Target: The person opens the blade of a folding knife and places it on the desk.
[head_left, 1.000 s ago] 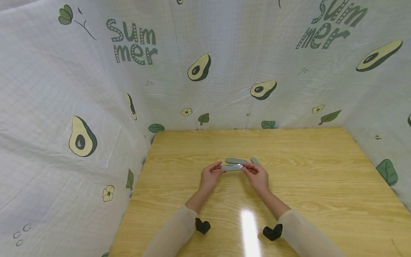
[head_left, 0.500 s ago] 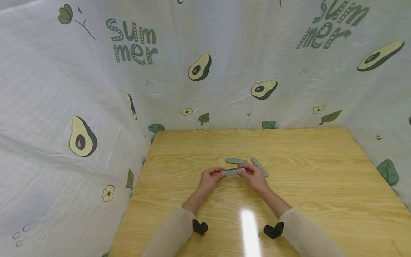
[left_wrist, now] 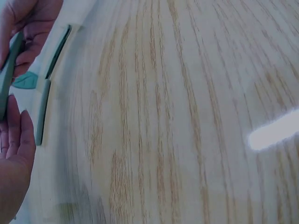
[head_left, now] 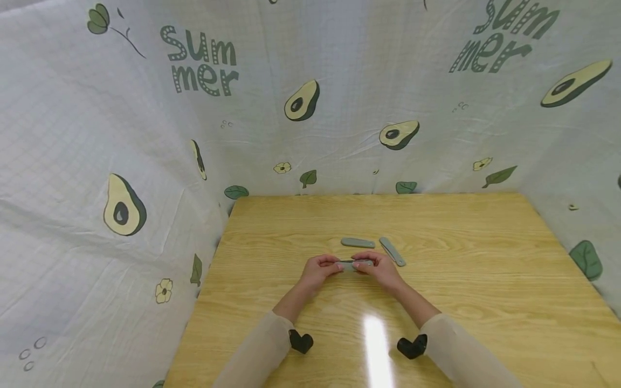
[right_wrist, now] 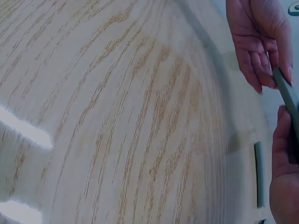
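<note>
Both hands hold one grey-green folding knife (head_left: 347,267) low over the table. My left hand (head_left: 315,271) pinches its left end between thumb and fingers. At the other end, my right hand (head_left: 383,269) grips it, thumb on the near face. The knife's handle (left_wrist: 7,77) is partly cut off by the edge of the left wrist view; no bright blade shows. Two more grey-green folding knives lie just beyond the hands: one on the left (head_left: 358,243), roughly crosswise, and one on the right (head_left: 392,251), slanting.
The wooden table (head_left: 475,280) carries a bright light reflection near its front. Printed white cloth (head_left: 349,108) hangs along the back and both sides. Black camera mounts (head_left: 302,341) sit at the beige sleeves (head_left: 262,345).
A shiny blade showed on the held knife a second ago; now it is out of sight. Both hands have drawn slightly nearer, and the right fingers have moved left along the handle.
</note>
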`<action>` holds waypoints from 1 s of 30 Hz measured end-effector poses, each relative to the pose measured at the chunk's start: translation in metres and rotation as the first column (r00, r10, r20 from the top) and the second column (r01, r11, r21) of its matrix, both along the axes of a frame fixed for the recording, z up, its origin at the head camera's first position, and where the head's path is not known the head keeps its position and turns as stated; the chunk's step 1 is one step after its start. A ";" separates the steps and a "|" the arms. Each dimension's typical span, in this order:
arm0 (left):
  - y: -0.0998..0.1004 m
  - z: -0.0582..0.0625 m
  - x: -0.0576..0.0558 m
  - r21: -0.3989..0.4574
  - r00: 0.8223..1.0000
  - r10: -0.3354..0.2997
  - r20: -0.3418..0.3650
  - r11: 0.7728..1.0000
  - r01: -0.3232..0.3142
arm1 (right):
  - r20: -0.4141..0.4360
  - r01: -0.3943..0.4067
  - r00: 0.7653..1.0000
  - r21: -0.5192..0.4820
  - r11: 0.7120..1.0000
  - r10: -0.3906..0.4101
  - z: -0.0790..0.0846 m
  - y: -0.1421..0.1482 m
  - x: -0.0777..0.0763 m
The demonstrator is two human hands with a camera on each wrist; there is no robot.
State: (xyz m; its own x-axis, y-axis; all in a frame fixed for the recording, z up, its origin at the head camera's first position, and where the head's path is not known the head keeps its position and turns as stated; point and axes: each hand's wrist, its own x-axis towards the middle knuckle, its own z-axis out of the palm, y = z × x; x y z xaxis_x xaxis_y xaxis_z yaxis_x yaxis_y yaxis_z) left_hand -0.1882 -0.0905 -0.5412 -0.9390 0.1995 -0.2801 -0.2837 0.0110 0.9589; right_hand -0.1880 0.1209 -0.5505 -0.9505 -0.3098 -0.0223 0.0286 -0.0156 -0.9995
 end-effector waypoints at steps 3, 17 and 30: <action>0.001 0.001 0.002 0.042 0.999 -0.026 0.024 0.999 0.025 | 0.019 -0.004 1.000 0.047 0.999 0.003 0.000 -0.001 0.001; 0.002 0.005 0.007 0.045 0.995 -0.098 0.027 0.994 0.097 | 0.059 -0.050 0.997 0.174 0.984 0.040 0.010 -0.008 0.000; 0.000 0.002 0.007 0.058 0.996 -0.091 0.004 0.994 0.090 | 0.031 0.118 0.991 0.225 0.967 -0.128 0.010 -0.014 0.002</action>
State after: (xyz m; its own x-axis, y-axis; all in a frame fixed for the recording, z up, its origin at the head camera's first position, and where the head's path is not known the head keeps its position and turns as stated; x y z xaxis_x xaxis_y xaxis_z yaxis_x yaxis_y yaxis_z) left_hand -0.1811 -0.0901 -0.5395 -0.9146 0.2995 -0.2716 -0.2902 -0.0185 0.9568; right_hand -0.1855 0.1067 -0.5408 -0.9775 -0.1727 -0.1212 0.0857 0.2002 -0.9760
